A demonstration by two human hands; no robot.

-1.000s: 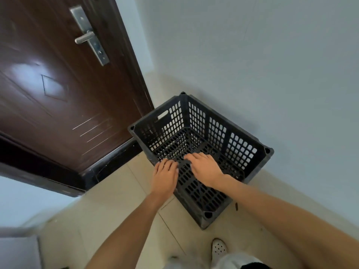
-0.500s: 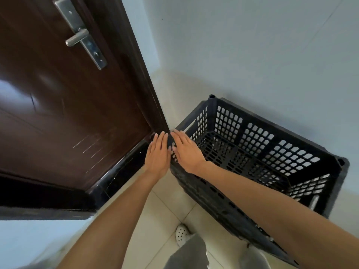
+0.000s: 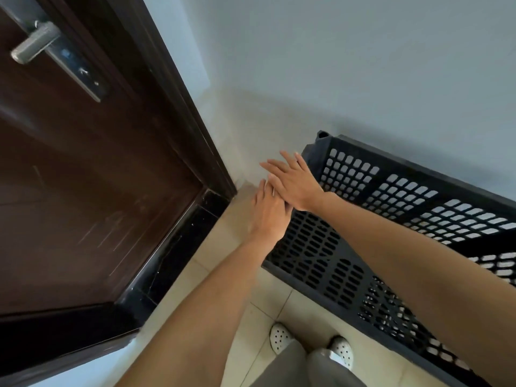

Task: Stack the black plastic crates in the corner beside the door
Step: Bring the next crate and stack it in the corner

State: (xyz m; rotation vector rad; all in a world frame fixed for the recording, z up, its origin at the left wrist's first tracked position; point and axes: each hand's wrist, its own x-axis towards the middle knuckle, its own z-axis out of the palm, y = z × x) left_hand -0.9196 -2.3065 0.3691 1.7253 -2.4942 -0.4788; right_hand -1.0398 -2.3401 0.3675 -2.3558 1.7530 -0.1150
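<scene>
A black plastic crate [image 3: 329, 255] with perforated walls stands on the tiled floor against the pale wall, right of the dark door. My left hand [image 3: 269, 210] is flat with straight fingers at the crate's near left corner. My right hand [image 3: 293, 181] lies partly over the left one, fingers straight and spread, beside the crate's left end wall. Neither hand holds anything. Whether the palms touch the crate is hidden. My right forearm covers part of the crate's rim.
A dark brown door [image 3: 83, 191] with a metal handle [image 3: 36, 43] fills the left, with a black threshold [image 3: 173, 255] at its foot. The corner gap [image 3: 243, 152] lies between door frame and crate. My feet in white shoes [image 3: 280, 337] stand on the beige tiles.
The view has swung left and down, and the crate now sits further right in view. Both hands have left the crate's near wall and now overlap at its left end.
</scene>
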